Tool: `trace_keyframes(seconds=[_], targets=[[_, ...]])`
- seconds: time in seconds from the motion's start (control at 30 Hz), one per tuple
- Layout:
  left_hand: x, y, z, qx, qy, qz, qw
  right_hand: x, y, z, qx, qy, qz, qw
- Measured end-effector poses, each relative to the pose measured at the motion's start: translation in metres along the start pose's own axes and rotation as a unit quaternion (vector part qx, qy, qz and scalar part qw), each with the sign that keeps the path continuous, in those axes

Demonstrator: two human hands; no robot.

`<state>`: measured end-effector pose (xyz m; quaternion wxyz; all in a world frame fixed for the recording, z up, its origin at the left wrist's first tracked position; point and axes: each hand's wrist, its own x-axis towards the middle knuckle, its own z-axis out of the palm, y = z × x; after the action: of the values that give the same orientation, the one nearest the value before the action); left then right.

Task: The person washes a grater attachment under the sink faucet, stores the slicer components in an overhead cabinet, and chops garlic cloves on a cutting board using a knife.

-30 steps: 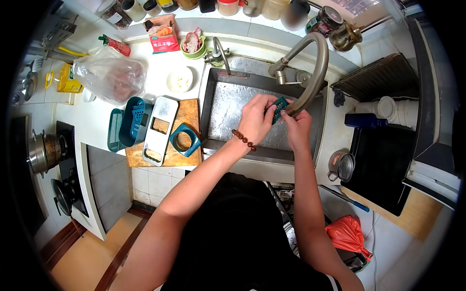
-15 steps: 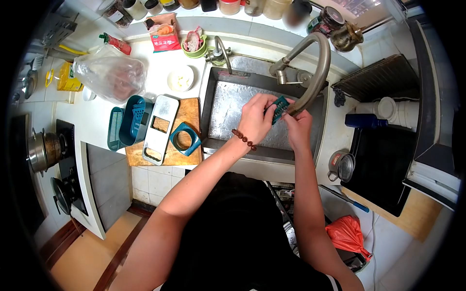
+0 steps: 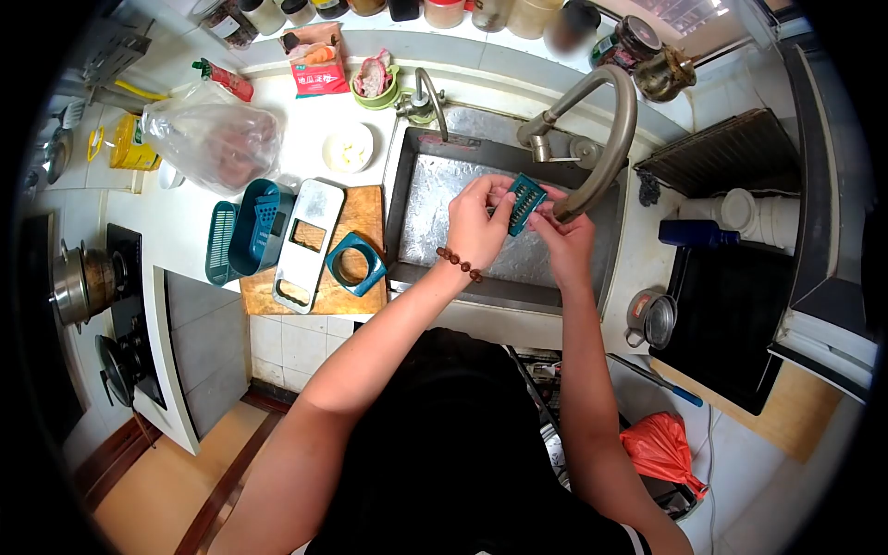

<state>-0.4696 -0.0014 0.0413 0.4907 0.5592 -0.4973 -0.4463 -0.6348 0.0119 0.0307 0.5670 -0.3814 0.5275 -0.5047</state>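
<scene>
Over the metal sink [image 3: 430,217], a small teal grater blade insert [image 3: 526,203] with rows of slots is held between both hands. My left hand [image 3: 479,220] pinches its left edge with the thumb on top. At its lower right, my right hand [image 3: 567,242] has its fingertips closed on the edge, close to the curved faucet [image 3: 622,139]. To the left, a white slicer frame [image 3: 294,264] and a teal square ring [image 3: 372,277] lie on the wooden cutting board [image 3: 365,211]. Beside them stands a teal container [image 3: 243,248].
A white bowl [image 3: 348,148] with pale pieces stands behind the board. A plastic bag [image 3: 208,139] sits on the back left counter, near a red packet [image 3: 316,69]. On the right are a metal cup [image 3: 652,317] and a dark blue bottle [image 3: 694,232].
The grater insert has turned so more of its slotted face shows. My left hand has shifted slightly left, and both hands keep hold of it.
</scene>
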Motion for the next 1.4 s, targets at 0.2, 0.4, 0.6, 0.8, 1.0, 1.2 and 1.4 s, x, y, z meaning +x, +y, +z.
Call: trace_keyframes(seconds=[0.2, 0.4, 0.6, 0.8, 1.0, 1.2, 1.4], targets=[[-0.001, -0.003, 0.001, -0.016, -0.001, -0.012, 1.000, -0.003, 0.001, 0.006, -0.015, 0.036, -0.029, 0.999], [-0.002, -0.008, 0.006, -0.023, -0.013, -0.025, 0.999, -0.002, 0.008, -0.002, -0.009, 0.028, -0.033, 0.999], [-0.006, 0.001, 0.011, -0.033, -0.060, -0.059, 0.996, -0.010, -0.001, -0.012, -0.044, 0.019, -0.022, 0.999], [-0.008, 0.000, 0.014, -0.050, -0.067, -0.060, 0.995, -0.016, 0.006, -0.032, -0.033, 0.002, -0.027, 0.999], [-0.011, 0.008, 0.018, -0.009, -0.083, 0.000, 0.997, -0.023, 0.000, -0.035, -0.057, 0.022, -0.035, 0.998], [-0.011, 0.005, 0.017, -0.023, -0.111, -0.011, 0.993, -0.028, 0.001, -0.039, -0.048, -0.008, -0.030, 0.998], [-0.007, -0.008, 0.017, -0.104, -0.133, -0.100, 0.981, -0.031, -0.004, -0.030, -0.038, -0.003, -0.037, 0.999]])
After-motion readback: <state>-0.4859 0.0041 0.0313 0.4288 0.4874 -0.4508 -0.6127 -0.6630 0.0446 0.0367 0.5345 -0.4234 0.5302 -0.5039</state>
